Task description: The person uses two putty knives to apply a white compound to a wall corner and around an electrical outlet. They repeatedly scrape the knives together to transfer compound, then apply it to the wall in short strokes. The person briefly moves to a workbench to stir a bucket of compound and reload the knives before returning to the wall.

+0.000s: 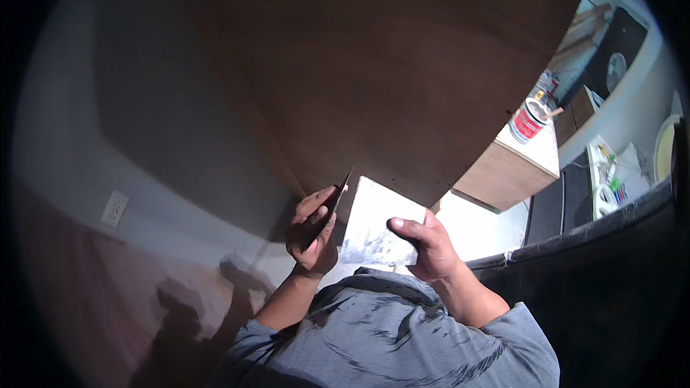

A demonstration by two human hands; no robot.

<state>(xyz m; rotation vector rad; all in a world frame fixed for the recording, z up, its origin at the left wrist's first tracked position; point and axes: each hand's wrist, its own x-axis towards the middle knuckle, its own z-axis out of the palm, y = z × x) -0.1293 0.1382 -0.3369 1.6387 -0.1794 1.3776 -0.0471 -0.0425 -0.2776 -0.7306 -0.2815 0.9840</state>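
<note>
My left hand (315,236) is closed around a thin, dark flat blade (344,188), seen almost edge-on, its tip pointing up. A small pale lump shows by its upper part, next to my fingers. In my right hand (433,250) is a flat white square plate (375,215) with grey smudges along its lower part. My thumb lies on its face, while the fingers are hidden behind it. Blade and plate are held side by side in front of my chest, a small gap between them.
A large brown wooden panel (402,65) spans the space ahead. At right, an open can (529,122) with a stick in it stands on a wooden box (510,165). A dark-edged surface (575,244) runs along the right, bottles (607,197) beyond. A wall outlet (115,208) is at left.
</note>
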